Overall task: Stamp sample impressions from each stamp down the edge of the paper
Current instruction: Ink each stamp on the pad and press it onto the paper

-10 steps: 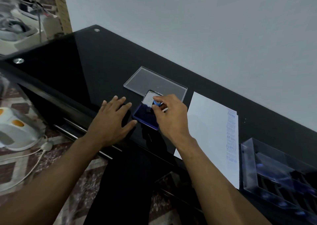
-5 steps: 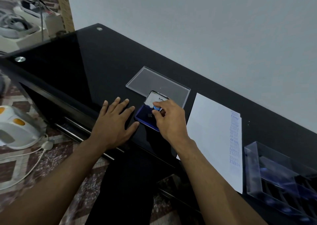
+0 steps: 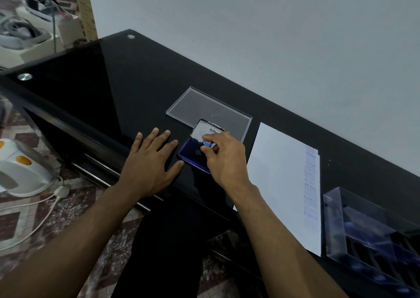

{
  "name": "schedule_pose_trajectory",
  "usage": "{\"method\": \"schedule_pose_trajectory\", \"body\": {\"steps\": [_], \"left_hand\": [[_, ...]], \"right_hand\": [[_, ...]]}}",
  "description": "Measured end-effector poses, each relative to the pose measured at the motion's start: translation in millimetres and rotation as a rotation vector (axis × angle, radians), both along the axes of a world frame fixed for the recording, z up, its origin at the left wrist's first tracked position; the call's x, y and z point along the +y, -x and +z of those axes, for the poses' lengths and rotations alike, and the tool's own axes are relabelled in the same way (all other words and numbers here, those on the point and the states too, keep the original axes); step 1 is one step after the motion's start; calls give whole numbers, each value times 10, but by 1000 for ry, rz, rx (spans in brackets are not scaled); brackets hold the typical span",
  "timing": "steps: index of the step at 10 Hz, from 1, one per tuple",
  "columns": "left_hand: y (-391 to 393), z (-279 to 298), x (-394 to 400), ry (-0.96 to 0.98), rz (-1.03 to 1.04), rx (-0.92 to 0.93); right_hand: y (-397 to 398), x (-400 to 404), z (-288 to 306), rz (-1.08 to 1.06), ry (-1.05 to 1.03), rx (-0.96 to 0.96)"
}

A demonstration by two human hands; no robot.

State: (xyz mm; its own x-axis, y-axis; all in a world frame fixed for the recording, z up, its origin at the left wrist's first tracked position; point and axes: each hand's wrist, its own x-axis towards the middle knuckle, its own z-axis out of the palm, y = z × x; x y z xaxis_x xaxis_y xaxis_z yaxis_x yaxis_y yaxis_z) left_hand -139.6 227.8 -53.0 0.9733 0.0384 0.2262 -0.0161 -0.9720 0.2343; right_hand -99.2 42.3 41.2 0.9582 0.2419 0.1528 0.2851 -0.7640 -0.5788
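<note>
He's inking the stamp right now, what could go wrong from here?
The left hand lies flat beside the ink pad without gripping it, so the pad might slide on the glossy table. The right hand pinches only the stamp by its small blue knob; it may tilt and ink unevenly. The paper lies loose and may shift.

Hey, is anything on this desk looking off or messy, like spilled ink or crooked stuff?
No spilled ink shows. One oddity: the blue impressions down the right edge of the paper overlap and vary in darkness, so several are hard to read. The ink pad sits open under the right hand, as expected.
</note>
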Motion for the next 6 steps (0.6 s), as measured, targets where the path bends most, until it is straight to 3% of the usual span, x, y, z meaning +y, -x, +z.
{"method": "schedule_pose_trajectory", "body": {"steps": [6], "left_hand": [[15, 9, -7, -10, 12, 9]], "right_hand": [[-11, 2, -29, -31, -34, -23]]}}
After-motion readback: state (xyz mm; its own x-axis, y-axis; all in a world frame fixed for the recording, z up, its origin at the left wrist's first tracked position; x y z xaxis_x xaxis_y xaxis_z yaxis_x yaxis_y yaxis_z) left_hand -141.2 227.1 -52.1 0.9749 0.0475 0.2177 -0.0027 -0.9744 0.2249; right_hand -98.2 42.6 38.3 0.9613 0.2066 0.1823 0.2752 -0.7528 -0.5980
